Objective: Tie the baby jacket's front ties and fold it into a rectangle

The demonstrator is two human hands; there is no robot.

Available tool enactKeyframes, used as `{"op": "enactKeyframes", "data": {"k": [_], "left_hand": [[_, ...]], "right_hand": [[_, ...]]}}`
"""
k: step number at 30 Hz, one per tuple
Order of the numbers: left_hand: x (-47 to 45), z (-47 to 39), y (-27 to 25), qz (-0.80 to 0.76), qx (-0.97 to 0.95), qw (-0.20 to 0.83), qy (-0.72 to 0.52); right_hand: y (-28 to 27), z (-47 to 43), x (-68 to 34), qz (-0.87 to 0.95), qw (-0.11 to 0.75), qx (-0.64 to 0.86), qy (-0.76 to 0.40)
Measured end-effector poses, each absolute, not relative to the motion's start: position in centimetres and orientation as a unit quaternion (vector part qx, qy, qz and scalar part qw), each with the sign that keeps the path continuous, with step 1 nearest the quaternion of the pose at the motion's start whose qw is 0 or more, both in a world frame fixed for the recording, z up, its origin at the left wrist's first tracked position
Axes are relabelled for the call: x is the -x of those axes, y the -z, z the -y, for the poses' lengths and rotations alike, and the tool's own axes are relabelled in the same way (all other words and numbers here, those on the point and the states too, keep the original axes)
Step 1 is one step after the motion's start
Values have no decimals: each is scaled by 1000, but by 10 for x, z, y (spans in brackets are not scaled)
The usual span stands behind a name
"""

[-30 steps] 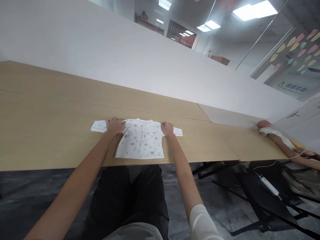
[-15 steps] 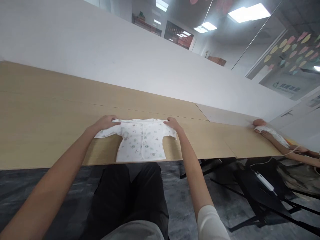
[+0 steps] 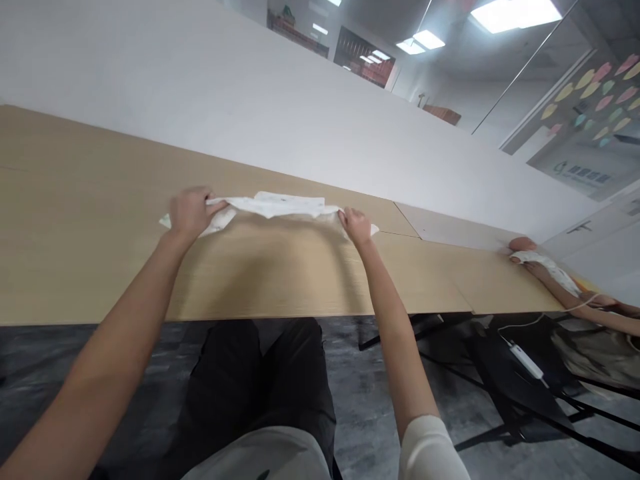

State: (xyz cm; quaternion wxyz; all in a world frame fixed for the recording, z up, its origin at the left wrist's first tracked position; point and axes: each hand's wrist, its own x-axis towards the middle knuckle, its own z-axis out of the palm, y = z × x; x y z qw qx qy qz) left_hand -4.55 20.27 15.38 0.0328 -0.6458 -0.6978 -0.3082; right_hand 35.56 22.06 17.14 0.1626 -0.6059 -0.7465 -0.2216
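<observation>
Tan tabletop (image 3: 100, 280) lines a white wall (image 3: 200, 100); left fingers (image 3: 218, 207) and right fingers (image 3: 345, 217) pinch closed on a pale garment (image 3: 285, 205).

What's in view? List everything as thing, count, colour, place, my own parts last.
Small shirt: one, white, held up at centre.
Table: one run, light wood colour, across the middle.
Wall: one, white, behind the table.
Glass: several panes, clear, above the wall.
Ceiling lights: several, white, along the top.
Leaf-shaped notes: many, pink, yellow and green, upper right.
Doll-like figure: one, white-clad, table's far right.
Co-worker's arm: one clear, bare, far right.
Chair: at least one, black, lower right.
Oblong device: one, white, lower right.
Floor: one, grey, below.
Trousers: one pair, black, bottom centre.
Top: one, grey, bottom edge.
Left hand: one, bare, gripping the shirt's left side.
Right hand: one, bare, gripping its right side.
</observation>
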Motion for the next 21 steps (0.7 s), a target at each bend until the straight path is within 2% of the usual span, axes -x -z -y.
{"op": "enactKeyframes", "data": {"k": [3, 8, 11, 16, 21], "left_hand": [[51, -181, -112, 698, 674, 1, 245], [57, -137, -62, 658, 722, -34, 209], [58, -117, -47, 654, 730, -45, 191], [61, -101, -35, 683, 695, -48, 218], [59, -99, -37, 726, 665, 35, 175]], "right_hand": [[-132, -193, -360, 785, 85, 588, 174], [-77, -138, -369, 822, 33, 553, 129], [-54, -106, -376, 830, 27, 544, 123], [-36, -75, -385, 783, 40, 611, 111], [-38, -75, -392, 720, 62, 685, 95]]}}
